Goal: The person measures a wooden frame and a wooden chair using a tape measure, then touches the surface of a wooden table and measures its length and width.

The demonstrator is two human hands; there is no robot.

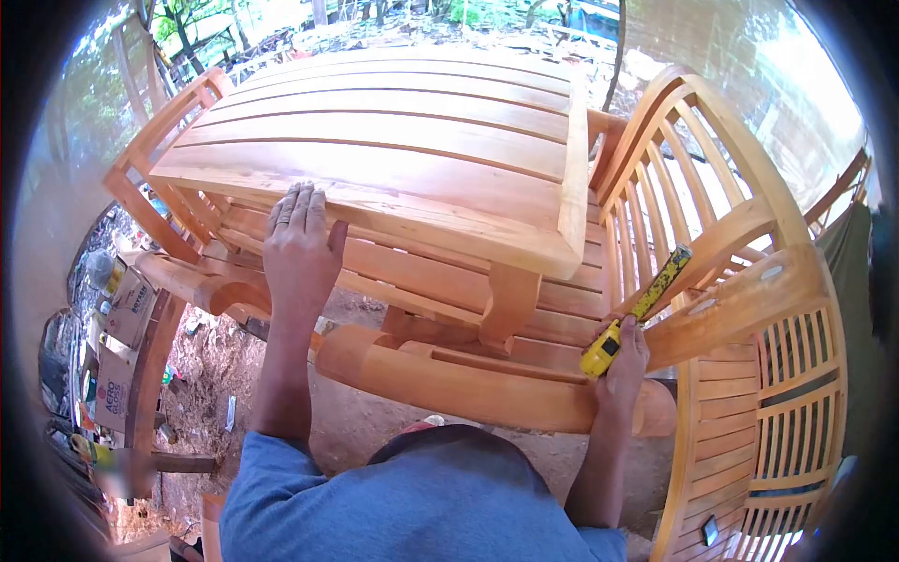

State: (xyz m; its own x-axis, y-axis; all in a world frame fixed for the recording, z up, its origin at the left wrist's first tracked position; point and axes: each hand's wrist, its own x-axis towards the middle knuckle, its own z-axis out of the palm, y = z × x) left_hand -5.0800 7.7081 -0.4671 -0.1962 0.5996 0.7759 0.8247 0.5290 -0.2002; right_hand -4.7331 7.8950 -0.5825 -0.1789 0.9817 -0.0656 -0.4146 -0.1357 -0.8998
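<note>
My left hand (302, 234) lies flat on the near edge of a slatted wooden table (403, 159), fingers together and stretched out, holding nothing. My right hand (627, 361) is wrapped around a yellow tape measure (600, 353). A short length of its yellow blade (661, 281) sticks out, up and to the right, in front of the bench's armrest. The table rests on the slatted seat of a wooden bench (449, 379), whose front rail runs close to my body.
The bench's curved, slatted side (693, 140) rises at right. Beyond it a second slatted bench (721, 421) bears a phone (711, 531). Cardboard boxes (117, 389) and litter lie on the ground at left. Another slatted wooden frame (154, 201) stands at the table's left end.
</note>
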